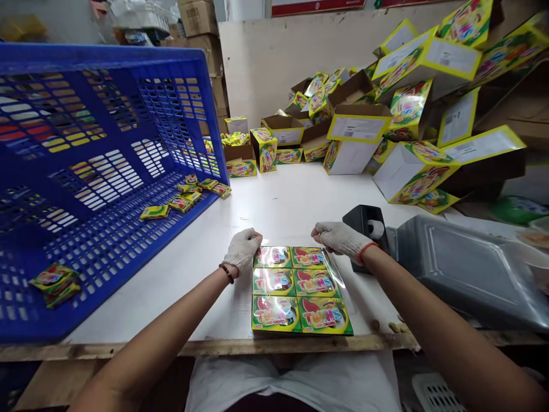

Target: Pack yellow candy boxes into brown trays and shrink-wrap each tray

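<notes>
A flat block of several small yellow-green candy boxes (300,289), wrapped in clear film, lies on the white table (274,206) near its front edge. My left hand (242,249), in a white knit glove, is closed at the block's far left corner, pinching the film there. My right hand (341,238), also gloved, is closed at the far right corner, gripping the film edge. Both forearms reach in from the bottom of the view.
A large blue plastic crate (98,189) lies tipped on the left with several loose candy packs (180,201) inside. A heap of yellow-and-white cartons (412,126) fills the back right. A black tape dispenser (369,226) and a grey tray (463,269) sit to the right.
</notes>
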Action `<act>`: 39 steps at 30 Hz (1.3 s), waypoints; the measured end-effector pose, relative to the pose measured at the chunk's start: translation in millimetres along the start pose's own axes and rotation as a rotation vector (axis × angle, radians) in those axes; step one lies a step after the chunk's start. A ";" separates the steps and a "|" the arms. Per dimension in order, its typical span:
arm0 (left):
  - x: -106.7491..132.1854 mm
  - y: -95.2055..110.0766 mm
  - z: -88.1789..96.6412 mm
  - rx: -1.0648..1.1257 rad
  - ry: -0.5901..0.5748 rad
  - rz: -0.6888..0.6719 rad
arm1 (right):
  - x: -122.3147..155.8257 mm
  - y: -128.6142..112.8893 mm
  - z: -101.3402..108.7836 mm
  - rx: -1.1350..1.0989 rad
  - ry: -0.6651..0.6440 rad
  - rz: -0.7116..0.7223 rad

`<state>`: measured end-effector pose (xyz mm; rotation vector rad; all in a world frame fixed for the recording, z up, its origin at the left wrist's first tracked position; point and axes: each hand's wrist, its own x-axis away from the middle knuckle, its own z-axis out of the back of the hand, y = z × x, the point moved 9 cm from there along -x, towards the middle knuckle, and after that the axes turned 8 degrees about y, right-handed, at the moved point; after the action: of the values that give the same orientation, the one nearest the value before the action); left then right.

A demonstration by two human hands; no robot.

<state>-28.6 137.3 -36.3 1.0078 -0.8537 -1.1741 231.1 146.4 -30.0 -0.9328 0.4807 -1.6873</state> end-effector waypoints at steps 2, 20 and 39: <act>5.5 -11.6 -4.6 0.010 -0.048 0.030 | 3.8 12.9 -5.0 -0.004 -0.066 -0.038; 96.8 74.5 -101.6 -0.783 -0.609 -0.927 | 25.6 24.9 -17.3 -0.164 -0.053 0.003; 125.5 75.6 -128.0 -0.939 -0.576 -1.036 | 148.3 94.5 -19.2 -0.496 -0.031 -0.109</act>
<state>138.7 43.0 -4.9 0.2421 -0.0306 -2.4986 260.3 -25.6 -59.3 -1.3593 0.8643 -1.6784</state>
